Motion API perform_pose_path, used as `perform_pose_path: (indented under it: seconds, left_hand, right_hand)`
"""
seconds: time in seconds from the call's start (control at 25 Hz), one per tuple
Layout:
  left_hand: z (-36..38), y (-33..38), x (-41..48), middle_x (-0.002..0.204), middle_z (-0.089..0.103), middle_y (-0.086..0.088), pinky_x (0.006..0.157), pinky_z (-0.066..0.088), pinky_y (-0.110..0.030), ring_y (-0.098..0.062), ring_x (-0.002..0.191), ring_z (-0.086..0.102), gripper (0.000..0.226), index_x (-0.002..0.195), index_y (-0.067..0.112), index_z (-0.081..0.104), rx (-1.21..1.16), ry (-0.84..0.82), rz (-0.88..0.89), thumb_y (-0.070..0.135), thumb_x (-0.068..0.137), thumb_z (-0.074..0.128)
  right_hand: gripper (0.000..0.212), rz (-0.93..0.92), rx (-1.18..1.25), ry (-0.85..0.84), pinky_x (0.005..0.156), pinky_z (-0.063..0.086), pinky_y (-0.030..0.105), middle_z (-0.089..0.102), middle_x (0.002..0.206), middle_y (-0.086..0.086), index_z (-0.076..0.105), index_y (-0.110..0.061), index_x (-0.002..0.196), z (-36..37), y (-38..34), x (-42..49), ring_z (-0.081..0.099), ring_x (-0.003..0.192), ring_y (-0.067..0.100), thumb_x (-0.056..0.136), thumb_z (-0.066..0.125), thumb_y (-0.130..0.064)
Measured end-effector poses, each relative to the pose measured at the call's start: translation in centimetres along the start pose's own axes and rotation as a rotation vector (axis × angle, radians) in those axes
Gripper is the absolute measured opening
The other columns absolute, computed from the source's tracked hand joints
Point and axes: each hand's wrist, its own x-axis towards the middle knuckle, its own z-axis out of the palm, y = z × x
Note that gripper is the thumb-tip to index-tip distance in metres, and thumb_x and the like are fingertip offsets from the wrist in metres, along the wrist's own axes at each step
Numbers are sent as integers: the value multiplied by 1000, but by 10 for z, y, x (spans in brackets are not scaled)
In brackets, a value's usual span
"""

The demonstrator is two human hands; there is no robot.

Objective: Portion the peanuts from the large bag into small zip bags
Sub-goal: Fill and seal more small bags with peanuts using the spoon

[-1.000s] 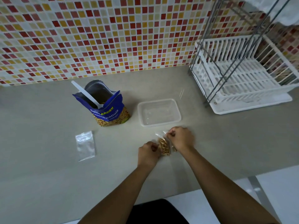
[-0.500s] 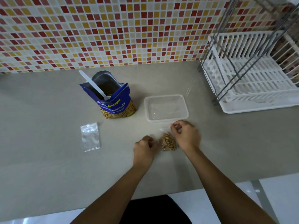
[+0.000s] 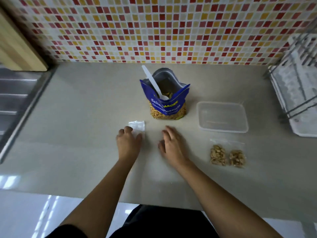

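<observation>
The blue peanut bag (image 3: 167, 102) stands open on the counter with a white plastic spoon (image 3: 153, 83) sticking out of it. An empty clear zip bag (image 3: 137, 126) lies flat in front and to the left of it; my left hand (image 3: 128, 142) rests on its near end, fingers over the plastic. My right hand (image 3: 171, 143) hovers just right of it, fingers loosely spread, holding nothing. Two small filled zip bags (image 3: 217, 154) (image 3: 237, 158) lie side by side at the right, apart from both hands.
A clear plastic container (image 3: 222, 117) sits right of the peanut bag. A white dish rack (image 3: 298, 93) stands at the far right. A steel sink drainer (image 3: 15, 100) is at the left, a wooden board (image 3: 18, 47) behind it. The counter's front edge is near my body.
Both hands have let go of the filled zip bag, which now lies at the right, and moved left. My left hand has reached the empty zip bag. My head turned left.
</observation>
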Motion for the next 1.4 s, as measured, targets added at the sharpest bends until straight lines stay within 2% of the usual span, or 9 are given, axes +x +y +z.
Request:
perform_pose_path:
  seconds: [0.12, 0.32, 0.52, 0.8, 1.0, 1.08, 1.2, 1.32, 1.4]
  left_hand:
    - [-2, -14, 10, 115, 54, -21, 94, 39, -39, -38, 110, 49, 49, 118, -3, 49, 133, -93, -70, 28, 82, 63]
    - [-8, -23, 28, 112, 62, -13, 84, 47, -33, -31, 108, 57, 53, 118, 8, 49, -147, -208, -253, 23, 73, 73]
    - [-15, -24, 35, 79, 59, -4, 67, 43, -28, -24, 82, 57, 20, 79, 12, 59, -61, -263, -251, 25, 72, 72]
    - [-22, -33, 35, 66, 51, 4, 63, 37, -27, -23, 78, 54, 25, 64, 17, 50, -13, -245, -210, 28, 75, 70]
    - [-48, -23, 29, 77, 66, 4, 57, 40, -15, -9, 71, 60, 14, 84, 8, 72, -519, -282, -245, 21, 77, 74]
    - [-67, -11, 23, 83, 68, 7, 59, 38, -14, 1, 70, 60, 15, 92, 11, 72, -719, -341, -271, 20, 80, 71]
    - [-80, -1, 16, 78, 67, 13, 64, 37, -22, -1, 75, 54, 12, 91, 15, 72, -800, -391, -263, 22, 81, 70]
    - [-74, 4, 6, 59, 62, 19, 59, 32, -25, -8, 67, 46, 5, 82, 18, 72, -859, -451, -291, 22, 80, 71]
    - [-68, 8, 1, 53, 58, 18, 54, 28, -24, -10, 64, 39, 6, 83, 16, 72, -903, -487, -317, 21, 79, 72]
  right_hand:
    - [58, 36, -145, -30, 101, 41, 47, 50, 139, 14, 55, -6, 127, 18, -2, -5, 47, 129, 28, 83, 37, -39]
    - [63, 48, -239, -19, 112, 19, 36, 40, 147, 7, 43, -11, 139, 21, 1, -10, 35, 138, 21, 87, 33, -47]
    - [64, 55, -228, -4, 110, 16, 35, 39, 149, 6, 42, -12, 139, 21, 1, -9, 34, 139, 20, 86, 35, -47]
    - [66, 50, -205, 13, 112, 12, 33, 33, 152, 4, 36, -14, 142, 21, 1, -9, 27, 142, 17, 86, 32, -48]
    - [60, -4, -90, 44, 114, 23, 37, 38, 149, 4, 42, -14, 138, 20, 4, -9, 29, 141, 17, 88, 34, -46]
    - [51, -51, 66, 105, 107, 36, 38, 53, 136, 4, 54, -13, 127, 17, 7, -8, 44, 130, 17, 88, 42, -43]
    - [33, 103, 647, 102, 92, 48, 28, 66, 105, -7, 65, -16, 107, -7, -11, -6, 59, 101, 4, 86, 57, -40]
    - [12, 199, 967, -16, 79, 49, 15, 68, 91, -14, 64, -25, 96, -31, -45, -2, 62, 85, -4, 85, 67, -27]
    - [15, 274, 1155, 13, 81, 50, 18, 69, 88, -9, 63, -26, 93, -37, -57, 2, 65, 82, 1, 82, 70, -20]
